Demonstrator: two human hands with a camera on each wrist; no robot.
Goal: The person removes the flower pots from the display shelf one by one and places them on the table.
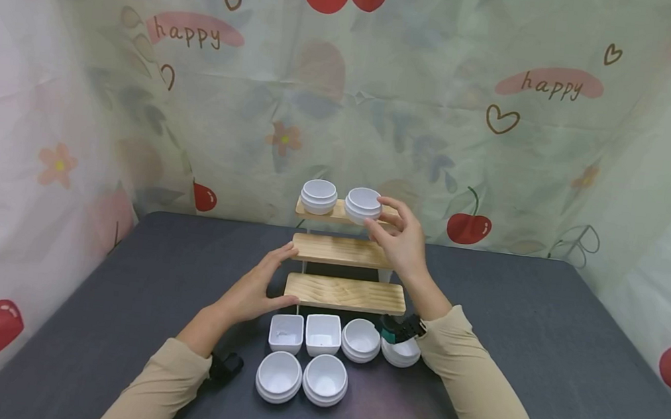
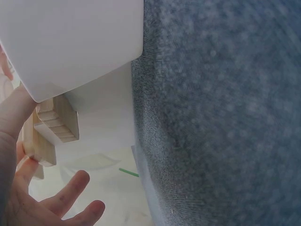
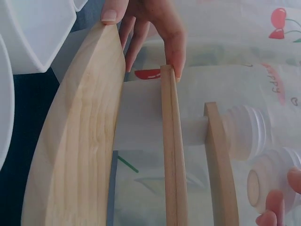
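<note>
A three-tier wooden display stand [image 1: 344,294] with white side supports stands in the middle of the table. One white round ribbed bowl [image 1: 318,197] sits on the left of its top tier. Beside it, my right hand [image 1: 402,243] pinches a second round bowl [image 1: 363,205] between thumb and fingers. In the right wrist view this held bowl [image 3: 268,176] shows its underside, tilted and just off the top board. My left hand [image 1: 251,290] touches the stand's left ends, thumb at the bottom board and a fingertip at the middle board [image 3: 171,146]; its other fingers extend freely.
In front of the stand are two white square bowls [image 1: 286,333] and two round bowls [image 1: 361,340], one partly hidden by the right wrist's strap. Nearer lie two more round bowls [image 1: 279,376]. The dark table [image 1: 153,273] backs onto a printed curtain [image 1: 380,126].
</note>
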